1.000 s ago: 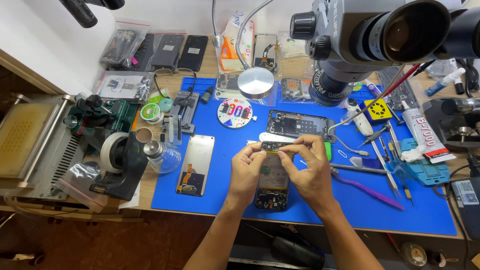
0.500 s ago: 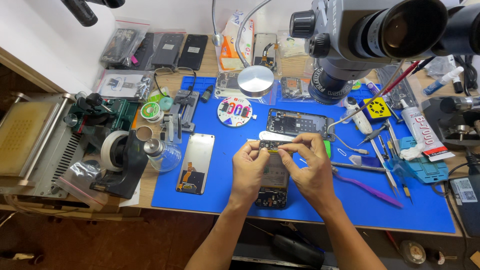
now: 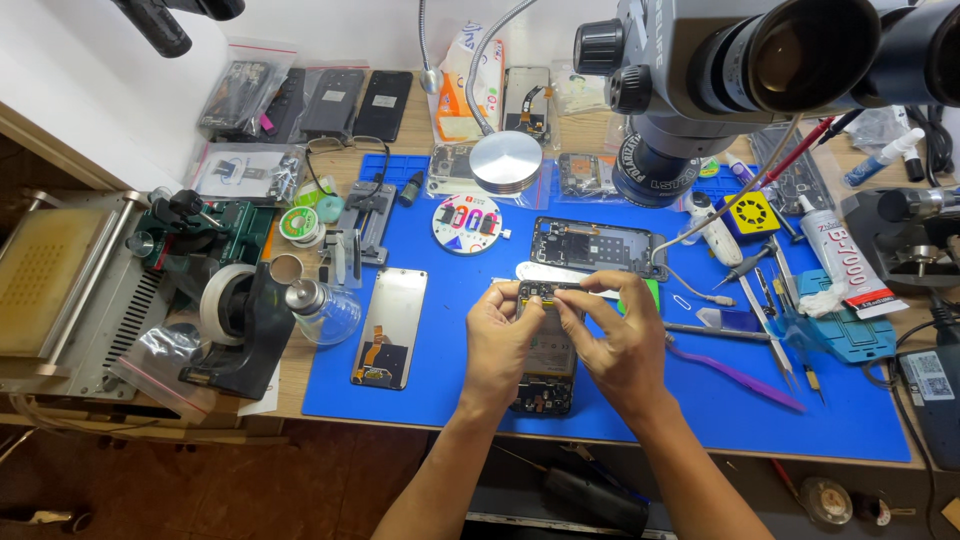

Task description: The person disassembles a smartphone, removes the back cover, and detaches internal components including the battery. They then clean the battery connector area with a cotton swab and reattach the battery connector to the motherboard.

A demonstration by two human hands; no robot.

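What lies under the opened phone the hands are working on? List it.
The opened phone lies on the blue work mat, with the left hand and right hand at its top end. Anything directly beneath the phone is hidden.

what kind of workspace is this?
Most likely a phone repair bench. Both hands, left hand and right hand, work on an opened phone on a blue repair mat, under a stereo microscope, with tweezers alongside.

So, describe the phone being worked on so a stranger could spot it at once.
Find the blue mat, then its near edge. The opened phone lies there between the left hand and right hand. Unlike the loose screen beside it, fingers grip its top.
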